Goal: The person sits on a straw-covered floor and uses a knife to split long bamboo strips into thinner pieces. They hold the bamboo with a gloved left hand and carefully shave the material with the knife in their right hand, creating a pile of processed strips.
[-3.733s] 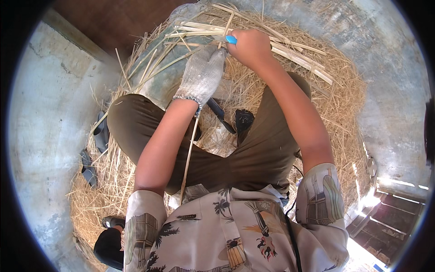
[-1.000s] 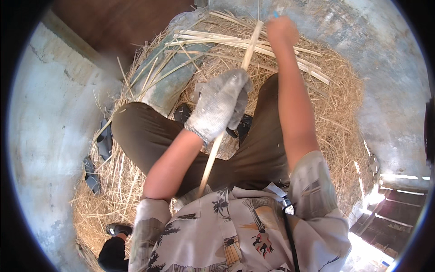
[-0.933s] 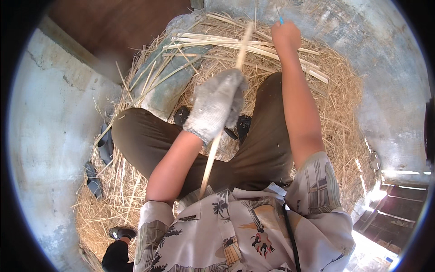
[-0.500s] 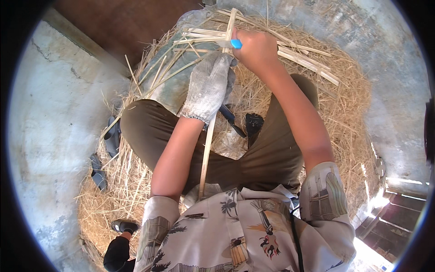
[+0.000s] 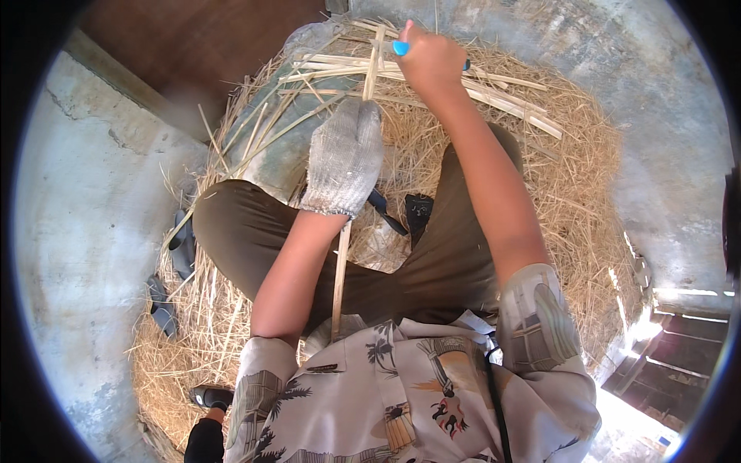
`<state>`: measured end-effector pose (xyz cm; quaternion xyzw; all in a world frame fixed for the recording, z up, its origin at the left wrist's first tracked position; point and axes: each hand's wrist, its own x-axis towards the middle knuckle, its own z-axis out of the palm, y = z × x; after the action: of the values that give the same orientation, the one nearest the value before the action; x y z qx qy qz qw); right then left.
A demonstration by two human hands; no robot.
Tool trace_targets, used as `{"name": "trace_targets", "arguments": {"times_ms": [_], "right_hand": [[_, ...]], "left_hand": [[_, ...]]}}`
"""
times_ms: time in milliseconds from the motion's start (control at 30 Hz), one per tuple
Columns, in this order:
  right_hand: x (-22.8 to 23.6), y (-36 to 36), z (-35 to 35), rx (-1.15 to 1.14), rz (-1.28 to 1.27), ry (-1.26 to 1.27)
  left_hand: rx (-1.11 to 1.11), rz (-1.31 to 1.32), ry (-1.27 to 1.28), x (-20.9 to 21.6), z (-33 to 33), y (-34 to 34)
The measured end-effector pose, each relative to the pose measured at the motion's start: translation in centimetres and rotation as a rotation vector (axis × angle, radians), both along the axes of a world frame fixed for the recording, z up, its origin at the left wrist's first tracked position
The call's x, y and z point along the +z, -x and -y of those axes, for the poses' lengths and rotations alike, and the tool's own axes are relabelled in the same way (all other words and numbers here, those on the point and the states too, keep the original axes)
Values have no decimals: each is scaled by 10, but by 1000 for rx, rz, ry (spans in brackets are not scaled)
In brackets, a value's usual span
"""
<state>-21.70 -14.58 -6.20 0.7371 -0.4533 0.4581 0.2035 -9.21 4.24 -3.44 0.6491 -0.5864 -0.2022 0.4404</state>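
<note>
My left hand [image 5: 345, 158], in a grey-white knit glove, is closed around a long pale bamboo strip [image 5: 340, 282]. The strip runs from my shirt front, under the glove, and out past its fingertips to the far end. My bare right hand [image 5: 432, 65] is wrapped round a knife with a blue handle [image 5: 400, 48], whose dark butt shows behind the fist. Its thin blade, hard to make out, lies across the strip close to the far tip. Several pale split strips [image 5: 513, 112] lie beyond and right of my hands.
Dry shavings [image 5: 571, 185] cover the floor around my crossed legs. Dark sandals [image 5: 182, 245] lie at the left, and a black strapped item [image 5: 417, 210] is between my legs. A concrete wall [image 5: 93, 247] curves close by. Another person's foot [image 5: 211, 397] shows at lower left.
My right hand has moved farther away with the knife, toward the strip's far end. My gloved left hand sits slightly nearer to me, still on the strip. The whole view has shifted a little.
</note>
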Motion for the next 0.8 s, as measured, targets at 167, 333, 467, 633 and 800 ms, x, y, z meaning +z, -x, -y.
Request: {"name": "trace_targets", "arguments": {"times_ms": [167,333,467,633,800], "right_hand": [[-5,-5,6,-33,14,-29],[3,-7,5,-2,70,-5],[-3,-4,4,15,70,-17],[-11,2,-14,78,24,-75],[-3,5,-21,200,103,-279]], "left_hand": [[-15,66,7,-2,4,-3],[9,43,-8,-6,7,-4],[-20,88,50,-10,7,-4],[-57,-46,-76,-7,-2,-3],[-169,347,184,-18,1,-11]]}}
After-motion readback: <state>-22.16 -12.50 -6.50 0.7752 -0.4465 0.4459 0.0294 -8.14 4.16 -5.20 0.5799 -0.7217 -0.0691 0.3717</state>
